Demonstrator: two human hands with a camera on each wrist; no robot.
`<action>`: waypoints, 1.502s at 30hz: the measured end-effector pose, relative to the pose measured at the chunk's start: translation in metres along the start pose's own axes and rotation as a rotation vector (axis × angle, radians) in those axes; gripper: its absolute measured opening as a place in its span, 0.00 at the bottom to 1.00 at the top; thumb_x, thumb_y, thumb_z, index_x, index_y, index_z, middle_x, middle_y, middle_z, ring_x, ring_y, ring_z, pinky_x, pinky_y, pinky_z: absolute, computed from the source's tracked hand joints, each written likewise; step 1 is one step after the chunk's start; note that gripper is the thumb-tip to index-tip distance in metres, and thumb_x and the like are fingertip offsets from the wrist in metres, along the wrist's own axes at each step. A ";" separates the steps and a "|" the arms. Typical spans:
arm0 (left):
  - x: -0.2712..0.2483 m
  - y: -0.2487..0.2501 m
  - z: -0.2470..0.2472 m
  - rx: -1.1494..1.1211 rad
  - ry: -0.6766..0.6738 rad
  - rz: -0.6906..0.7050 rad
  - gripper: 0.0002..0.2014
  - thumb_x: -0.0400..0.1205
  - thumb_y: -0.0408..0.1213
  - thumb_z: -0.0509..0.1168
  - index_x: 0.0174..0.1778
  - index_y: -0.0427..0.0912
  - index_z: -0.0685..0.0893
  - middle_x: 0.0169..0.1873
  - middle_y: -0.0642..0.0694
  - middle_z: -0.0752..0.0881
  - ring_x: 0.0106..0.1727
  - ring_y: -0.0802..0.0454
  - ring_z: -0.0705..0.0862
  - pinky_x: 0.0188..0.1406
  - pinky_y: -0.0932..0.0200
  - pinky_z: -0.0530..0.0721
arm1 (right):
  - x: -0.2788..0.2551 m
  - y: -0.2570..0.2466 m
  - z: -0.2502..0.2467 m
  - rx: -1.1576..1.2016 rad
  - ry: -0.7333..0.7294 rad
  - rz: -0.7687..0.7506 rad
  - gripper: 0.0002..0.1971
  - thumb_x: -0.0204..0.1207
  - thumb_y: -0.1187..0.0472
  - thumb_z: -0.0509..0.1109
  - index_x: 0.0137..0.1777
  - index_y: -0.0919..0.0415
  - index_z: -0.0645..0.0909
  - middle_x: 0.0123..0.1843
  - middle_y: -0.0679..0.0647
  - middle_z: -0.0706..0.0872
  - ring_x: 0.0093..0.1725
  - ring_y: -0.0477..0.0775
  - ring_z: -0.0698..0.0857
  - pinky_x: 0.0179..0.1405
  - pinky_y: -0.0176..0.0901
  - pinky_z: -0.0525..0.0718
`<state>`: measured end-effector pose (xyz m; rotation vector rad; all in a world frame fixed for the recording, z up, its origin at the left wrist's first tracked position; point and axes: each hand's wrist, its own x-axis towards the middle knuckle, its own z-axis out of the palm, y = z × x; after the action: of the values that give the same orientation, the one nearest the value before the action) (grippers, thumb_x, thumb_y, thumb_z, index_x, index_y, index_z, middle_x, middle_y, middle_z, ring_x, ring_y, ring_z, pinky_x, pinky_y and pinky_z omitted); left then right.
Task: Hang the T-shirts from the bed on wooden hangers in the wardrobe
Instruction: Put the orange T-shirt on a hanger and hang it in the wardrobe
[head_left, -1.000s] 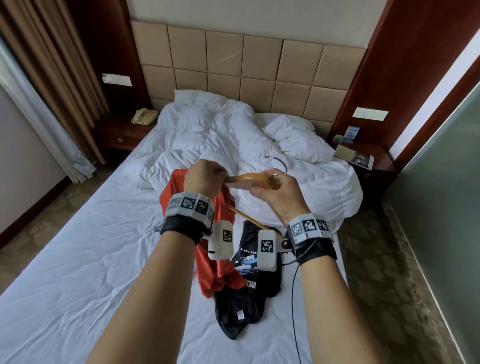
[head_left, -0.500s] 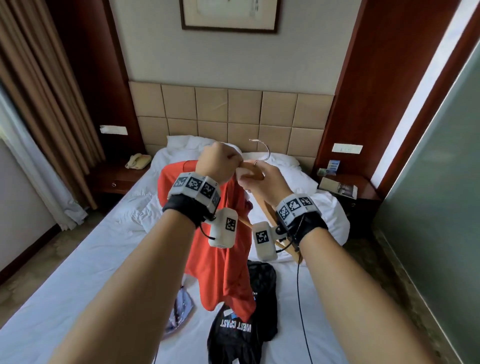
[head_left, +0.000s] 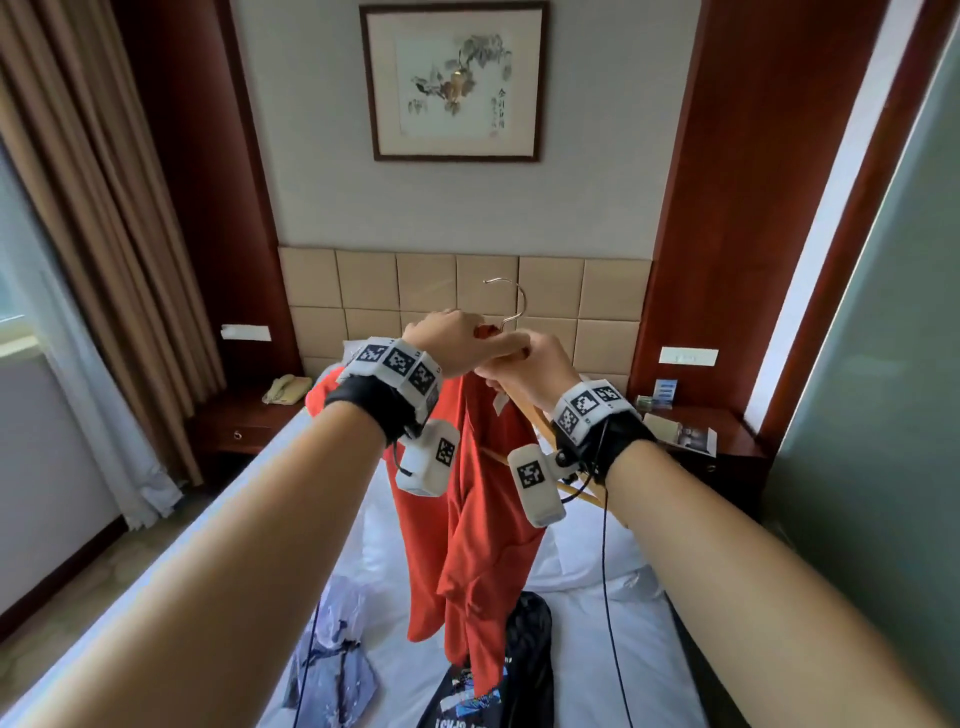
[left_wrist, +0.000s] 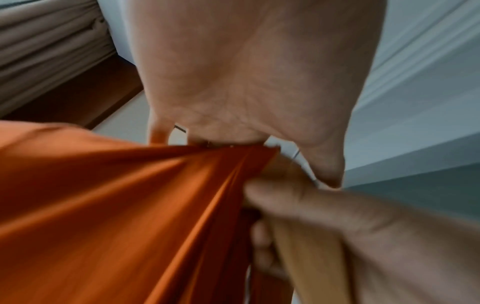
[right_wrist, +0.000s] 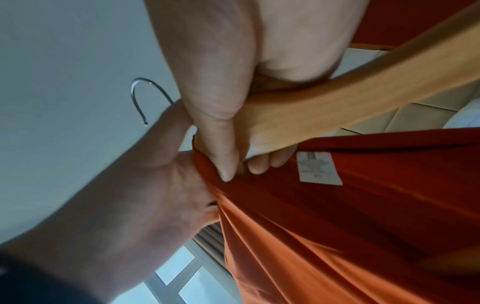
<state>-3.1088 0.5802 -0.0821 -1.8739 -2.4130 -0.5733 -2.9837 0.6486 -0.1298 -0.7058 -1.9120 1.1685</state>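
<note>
An orange-red T-shirt (head_left: 475, 525) hangs in the air above the bed (head_left: 639, 654), partly on a wooden hanger (head_left: 537, 423) with a metal hook (head_left: 514, 304). My left hand (head_left: 447, 343) grips the shirt's collar (left_wrist: 233, 162) at the hanger's neck. My right hand (head_left: 530, 371) grips the hanger's wooden arm (right_wrist: 324, 111), thumb pressed on the fabric. A white label (right_wrist: 318, 167) shows inside the collar. A black printed T-shirt (head_left: 498, 675) lies on the bed below. The hanger's left arm is hidden under the shirt.
A bluish patterned garment (head_left: 332, 665) lies on the sheet at lower left. Nightstands flank the bed, one with a phone (head_left: 285, 389), one with leaflets (head_left: 680, 434). Brown curtains (head_left: 88, 260) hang left; a grey-green panel (head_left: 883, 364) stands close on the right.
Both hands have risen from just above the bed to chest height, lifting the hanger and the orange-red shirt clear of the sheet. The view has tilted up to the wall picture.
</note>
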 end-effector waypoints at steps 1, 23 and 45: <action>0.000 0.005 -0.002 -0.033 -0.011 -0.025 0.37 0.73 0.79 0.53 0.43 0.45 0.84 0.41 0.47 0.87 0.42 0.48 0.85 0.38 0.56 0.78 | 0.000 -0.007 -0.001 -0.007 -0.006 -0.003 0.07 0.68 0.63 0.81 0.37 0.57 0.84 0.29 0.52 0.88 0.30 0.47 0.86 0.36 0.42 0.84; 0.012 0.056 -0.048 -0.153 -0.166 -0.101 0.31 0.73 0.77 0.59 0.33 0.49 0.82 0.31 0.50 0.84 0.34 0.52 0.80 0.37 0.57 0.73 | -0.007 -0.048 -0.053 0.008 -0.083 -0.115 0.12 0.68 0.72 0.81 0.42 0.63 0.79 0.35 0.57 0.87 0.30 0.47 0.87 0.33 0.40 0.86; 0.008 0.039 -0.048 -0.345 0.209 -0.099 0.27 0.71 0.61 0.75 0.36 0.34 0.89 0.25 0.48 0.79 0.24 0.53 0.74 0.24 0.61 0.68 | 0.015 -0.053 -0.083 -0.144 -0.539 0.351 0.17 0.83 0.61 0.53 0.53 0.65 0.84 0.51 0.60 0.92 0.51 0.60 0.91 0.61 0.53 0.81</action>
<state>-3.0834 0.5813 -0.0253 -1.6990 -2.3977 -1.1954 -2.9261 0.6774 -0.0531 -0.8961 -2.4020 1.5704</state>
